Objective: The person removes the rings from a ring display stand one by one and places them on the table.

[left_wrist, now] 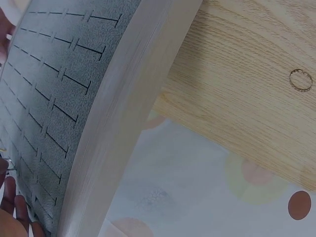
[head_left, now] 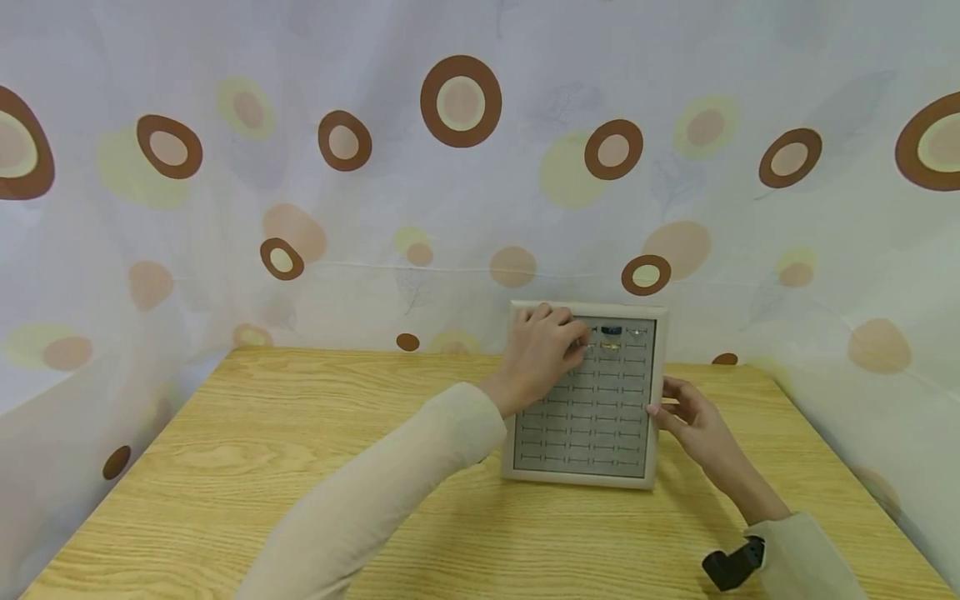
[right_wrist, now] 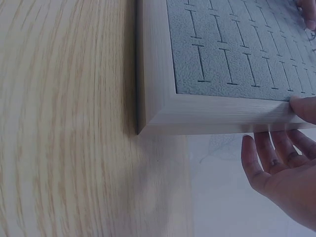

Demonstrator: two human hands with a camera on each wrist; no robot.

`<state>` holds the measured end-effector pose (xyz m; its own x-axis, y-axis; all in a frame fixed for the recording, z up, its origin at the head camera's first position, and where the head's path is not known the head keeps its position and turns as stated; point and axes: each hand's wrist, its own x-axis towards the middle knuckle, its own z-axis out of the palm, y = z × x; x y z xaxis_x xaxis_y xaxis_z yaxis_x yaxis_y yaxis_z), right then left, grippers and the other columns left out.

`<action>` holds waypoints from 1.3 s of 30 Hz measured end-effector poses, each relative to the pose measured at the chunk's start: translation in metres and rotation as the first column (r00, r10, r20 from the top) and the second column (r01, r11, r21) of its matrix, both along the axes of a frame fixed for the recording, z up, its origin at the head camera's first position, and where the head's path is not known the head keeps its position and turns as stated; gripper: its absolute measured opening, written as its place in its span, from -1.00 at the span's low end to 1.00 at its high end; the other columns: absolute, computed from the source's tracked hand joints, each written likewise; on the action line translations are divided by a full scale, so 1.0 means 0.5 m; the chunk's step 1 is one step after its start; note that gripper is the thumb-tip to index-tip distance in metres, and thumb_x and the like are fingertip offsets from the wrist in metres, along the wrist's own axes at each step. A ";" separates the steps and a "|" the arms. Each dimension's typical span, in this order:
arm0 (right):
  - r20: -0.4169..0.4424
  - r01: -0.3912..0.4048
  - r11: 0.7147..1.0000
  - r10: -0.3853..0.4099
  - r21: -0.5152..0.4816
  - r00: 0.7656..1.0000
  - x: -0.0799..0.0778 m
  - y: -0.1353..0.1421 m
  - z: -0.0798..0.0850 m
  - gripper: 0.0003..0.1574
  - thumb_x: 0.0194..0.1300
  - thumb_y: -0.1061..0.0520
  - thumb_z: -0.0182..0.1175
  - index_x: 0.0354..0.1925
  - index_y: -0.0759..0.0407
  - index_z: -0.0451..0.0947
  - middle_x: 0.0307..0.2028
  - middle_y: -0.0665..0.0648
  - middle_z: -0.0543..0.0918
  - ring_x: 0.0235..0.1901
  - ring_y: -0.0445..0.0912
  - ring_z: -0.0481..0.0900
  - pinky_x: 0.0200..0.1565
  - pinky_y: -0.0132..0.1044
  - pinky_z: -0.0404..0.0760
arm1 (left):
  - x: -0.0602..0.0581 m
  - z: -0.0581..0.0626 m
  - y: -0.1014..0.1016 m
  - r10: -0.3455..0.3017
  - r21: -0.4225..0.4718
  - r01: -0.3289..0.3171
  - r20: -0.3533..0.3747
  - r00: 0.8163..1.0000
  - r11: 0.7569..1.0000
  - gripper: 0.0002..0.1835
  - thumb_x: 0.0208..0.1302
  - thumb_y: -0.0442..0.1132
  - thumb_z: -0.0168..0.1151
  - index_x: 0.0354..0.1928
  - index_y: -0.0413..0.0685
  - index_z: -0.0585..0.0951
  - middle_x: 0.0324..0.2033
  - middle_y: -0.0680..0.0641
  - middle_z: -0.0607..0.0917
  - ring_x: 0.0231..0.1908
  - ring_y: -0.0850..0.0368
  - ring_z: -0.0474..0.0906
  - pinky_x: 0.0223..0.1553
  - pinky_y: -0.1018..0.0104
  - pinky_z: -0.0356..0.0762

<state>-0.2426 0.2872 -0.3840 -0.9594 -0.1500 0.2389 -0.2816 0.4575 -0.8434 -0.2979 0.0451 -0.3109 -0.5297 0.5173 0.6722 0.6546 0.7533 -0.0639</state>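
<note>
A ring display board (head_left: 585,408) with a pale wooden frame and grey slotted foam stands propped up on the table. My left hand (head_left: 538,350) reaches over its upper left part, thumb and fingers pinching a small silver ring (left_wrist: 10,164) at the foam. Beside those fingertips, a dark blue ring (head_left: 611,331), a silver ring with a stone (head_left: 636,332) and a gold-coloured ring (head_left: 611,345) sit in the upper slots. My right hand (head_left: 693,425) grips the board's right side, its thumb on the front of the frame and its fingers behind.
Another thin ring (left_wrist: 300,80) lies on the wooden table (head_left: 285,433), left of the board. Behind the table hangs a white curtain (head_left: 480,200) with brown and yellow circles. A black device (head_left: 733,564) is strapped at the right sleeve.
</note>
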 end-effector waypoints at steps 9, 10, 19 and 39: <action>0.000 -0.007 1.000 0.007 -0.008 1.000 0.003 0.000 0.001 -0.34 0.35 0.09 0.01 0.27 0.38 0.09 0.07 0.07 0.36 -0.13 -0.46 0.44 -0.17 -0.49 0.52 | -0.005 -0.001 -0.003 -0.062 0.047 0.061 0.013 0.998 0.997 -0.95 0.20 -0.07 0.19 -0.32 0.24 0.60 -0.38 0.19 0.56 -0.30 0.23 0.41 -0.23 0.33 0.28; -0.002 -0.006 1.000 0.006 -0.009 1.000 0.003 0.000 0.000 -0.35 0.35 0.10 0.01 0.27 0.38 0.09 0.07 0.04 0.36 -0.13 -0.46 0.44 -0.17 -0.49 0.52 | -0.005 0.000 -0.004 -0.068 0.054 0.067 0.017 0.998 0.996 -0.95 0.20 -0.07 0.19 -0.32 0.23 0.60 -0.38 0.19 0.56 -0.30 0.23 0.41 -0.23 0.33 0.28; -0.014 -0.008 1.000 0.008 -0.007 1.000 0.001 0.001 -0.003 -0.35 0.35 0.11 0.01 0.28 0.37 0.09 0.03 -0.12 0.35 -0.13 -0.46 0.44 -0.17 -0.50 0.52 | -0.001 0.012 -0.023 -0.119 0.087 0.116 0.027 0.993 0.989 -0.95 0.20 -0.10 0.19 -0.31 0.19 0.60 -0.35 0.17 0.58 -0.26 0.21 0.45 -0.24 0.28 0.30; -0.001 0.001 1.000 -0.001 0.006 1.000 0.001 0.000 -0.002 -0.35 0.35 0.09 0.01 0.28 0.36 0.09 0.11 0.17 0.34 -0.14 -0.47 0.43 -0.17 -0.50 0.51 | 0.006 -0.013 -0.185 -0.084 0.113 0.076 0.062 0.995 0.991 -0.95 0.12 -0.20 0.25 -0.37 0.09 0.57 -0.41 0.12 0.57 -0.32 0.18 0.45 -0.25 0.25 0.31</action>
